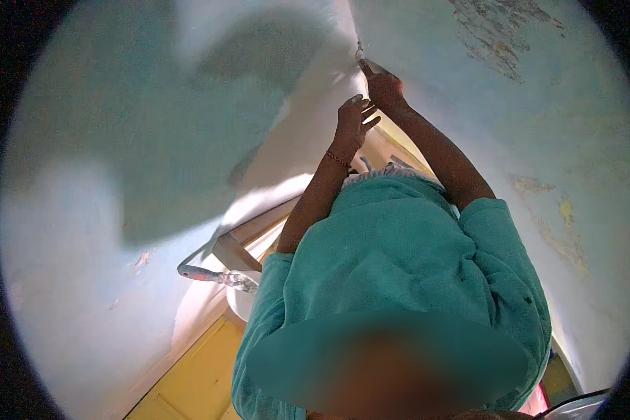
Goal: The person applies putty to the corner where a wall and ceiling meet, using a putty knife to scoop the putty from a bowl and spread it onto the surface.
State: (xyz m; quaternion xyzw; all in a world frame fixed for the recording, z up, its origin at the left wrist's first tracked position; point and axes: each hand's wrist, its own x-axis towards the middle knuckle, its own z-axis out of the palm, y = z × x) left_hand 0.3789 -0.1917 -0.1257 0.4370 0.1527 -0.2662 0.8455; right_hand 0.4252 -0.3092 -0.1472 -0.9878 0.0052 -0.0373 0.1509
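Scraping wall corner, arms raised.
Right hand point(383, 87) clamped on scraper point(368, 66) at corner seam point(357, 42); left hand point(353, 120) empty, fingers spread. Keep blade flat, short strokes.

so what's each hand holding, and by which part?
The right hand grips a scraper by its handle, blade at the wall corner. The left hand holds nothing, fingers spread.
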